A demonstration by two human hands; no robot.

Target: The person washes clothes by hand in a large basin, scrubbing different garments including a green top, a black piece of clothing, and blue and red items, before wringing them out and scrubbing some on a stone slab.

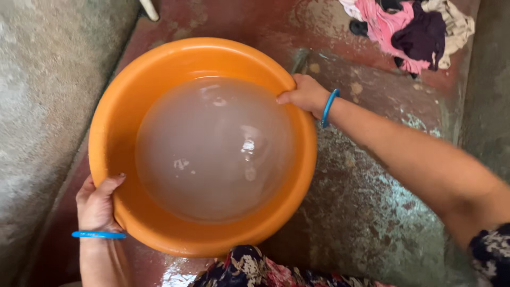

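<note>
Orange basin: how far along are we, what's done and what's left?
Done: the orange basin holds cloudy water, with no cloth in it. In hand: the left hand and right hand grip opposite sides of its rim, over the wet floor. Left: the water is not yet poured out, and the pile of clothes lies apart at the top right, untouched.

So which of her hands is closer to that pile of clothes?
The right hand: it grips the orange basin's far rim, just below the clothes pile. The left hand holds the near rim, farthest away.
</note>
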